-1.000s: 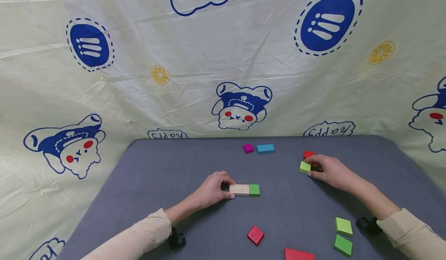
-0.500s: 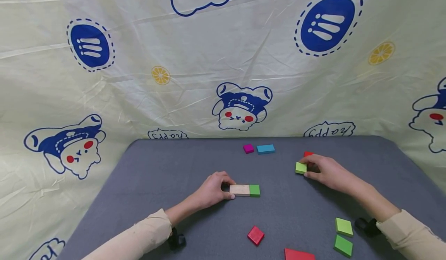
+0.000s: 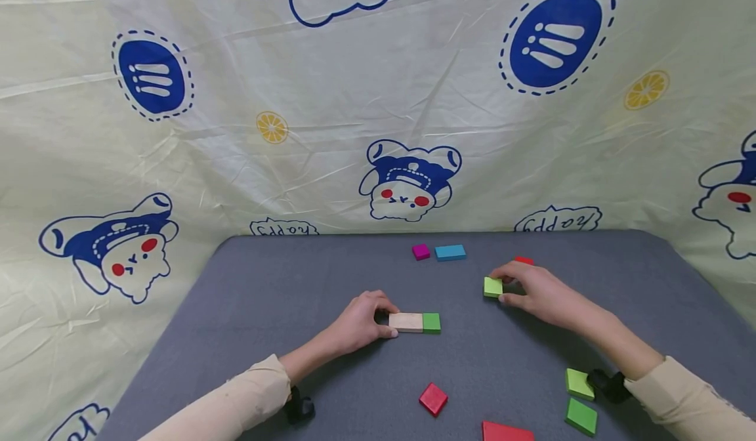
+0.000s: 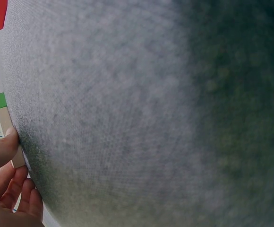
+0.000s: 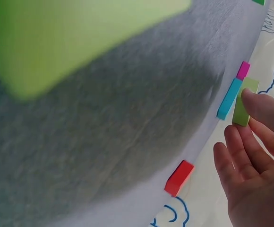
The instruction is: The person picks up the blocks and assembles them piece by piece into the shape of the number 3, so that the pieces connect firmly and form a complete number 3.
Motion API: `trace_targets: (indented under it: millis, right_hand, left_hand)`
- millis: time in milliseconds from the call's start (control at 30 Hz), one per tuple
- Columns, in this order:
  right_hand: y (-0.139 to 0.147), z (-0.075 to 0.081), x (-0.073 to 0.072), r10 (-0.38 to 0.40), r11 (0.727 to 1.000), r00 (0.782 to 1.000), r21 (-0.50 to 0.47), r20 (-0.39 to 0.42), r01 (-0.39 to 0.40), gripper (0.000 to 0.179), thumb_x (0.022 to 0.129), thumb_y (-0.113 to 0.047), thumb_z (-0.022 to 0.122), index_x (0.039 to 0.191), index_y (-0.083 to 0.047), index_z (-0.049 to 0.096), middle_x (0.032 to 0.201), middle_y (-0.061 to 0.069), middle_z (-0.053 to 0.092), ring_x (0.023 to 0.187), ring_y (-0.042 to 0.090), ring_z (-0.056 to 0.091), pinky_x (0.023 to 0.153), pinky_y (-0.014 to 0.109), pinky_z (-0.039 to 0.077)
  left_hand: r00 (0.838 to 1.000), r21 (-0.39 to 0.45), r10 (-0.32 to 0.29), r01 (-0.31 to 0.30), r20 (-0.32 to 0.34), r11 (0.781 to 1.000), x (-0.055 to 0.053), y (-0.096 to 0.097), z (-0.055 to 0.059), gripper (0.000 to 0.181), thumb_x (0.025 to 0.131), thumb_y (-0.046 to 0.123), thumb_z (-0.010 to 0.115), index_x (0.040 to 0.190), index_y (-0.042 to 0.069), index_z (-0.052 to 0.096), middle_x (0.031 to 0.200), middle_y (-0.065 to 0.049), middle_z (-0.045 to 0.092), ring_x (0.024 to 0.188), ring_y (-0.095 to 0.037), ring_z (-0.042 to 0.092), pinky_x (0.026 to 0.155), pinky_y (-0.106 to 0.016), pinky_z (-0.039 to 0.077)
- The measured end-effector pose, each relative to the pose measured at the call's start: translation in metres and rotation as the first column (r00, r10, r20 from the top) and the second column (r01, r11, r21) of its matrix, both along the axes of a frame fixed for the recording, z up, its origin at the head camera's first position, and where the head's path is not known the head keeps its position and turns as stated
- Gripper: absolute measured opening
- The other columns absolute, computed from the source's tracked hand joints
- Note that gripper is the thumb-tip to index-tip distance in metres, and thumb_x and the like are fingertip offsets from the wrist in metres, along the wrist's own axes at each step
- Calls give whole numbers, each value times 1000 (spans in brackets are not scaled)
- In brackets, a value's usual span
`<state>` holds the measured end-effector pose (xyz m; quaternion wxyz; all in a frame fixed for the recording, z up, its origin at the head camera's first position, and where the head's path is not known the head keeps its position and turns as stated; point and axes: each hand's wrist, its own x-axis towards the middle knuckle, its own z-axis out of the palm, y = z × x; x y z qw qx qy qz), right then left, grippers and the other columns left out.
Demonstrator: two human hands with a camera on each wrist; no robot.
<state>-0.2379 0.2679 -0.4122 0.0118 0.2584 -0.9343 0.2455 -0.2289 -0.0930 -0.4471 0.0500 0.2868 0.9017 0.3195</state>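
My left hand (image 3: 359, 321) pinches the left end of a pale wooden block (image 3: 407, 323) lying on the table. Touching that block's right end is a green block (image 3: 432, 323); both also appear at the left edge of the left wrist view. To the right, my right hand (image 3: 540, 292) holds a light green block (image 3: 493, 287) between thumb and fingers. In the right wrist view the thumb presses one face of this light green block (image 5: 246, 101). Behind the right hand a red block (image 3: 523, 260) is partly hidden.
A magenta block (image 3: 420, 252) and a blue block (image 3: 450, 252) lie near the far edge of the grey table (image 3: 283, 277). Closer in are a red square block (image 3: 434, 399), a larger red block (image 3: 508, 431), a lime block (image 3: 579, 384) and a green block (image 3: 581, 417).
My right hand has moved left with the light green block, away from the red block and nearer the wooden and green pair. My left hand has stayed still.
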Motion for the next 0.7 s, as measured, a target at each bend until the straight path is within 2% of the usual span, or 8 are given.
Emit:
trace_targets:
  millis: [500, 700]
  right_hand:
    - [-30, 13, 1, 45, 999, 998, 19, 47, -46, 38, 85, -9, 77, 121, -7, 65, 113, 2, 63, 102, 23, 59, 86, 45, 50]
    - [-39, 13, 1, 72, 997, 996, 25, 61, -74, 36, 86, -9, 76, 120, -10, 66, 112, 0, 62, 102, 23, 59, 85, 43, 50]
  left_hand:
    - [1000, -6, 3, -3, -6, 1000, 0, 0, 0, 28, 81, 16, 82, 107, 10, 75, 102, 5, 62, 96, -13, 52, 86, -30, 44]
    - [1000, -6, 3, -3, -4, 1000, 0, 0, -1, 27, 81, 16, 82, 107, 10, 75, 101, 6, 62, 95, -13, 52, 85, -30, 44]
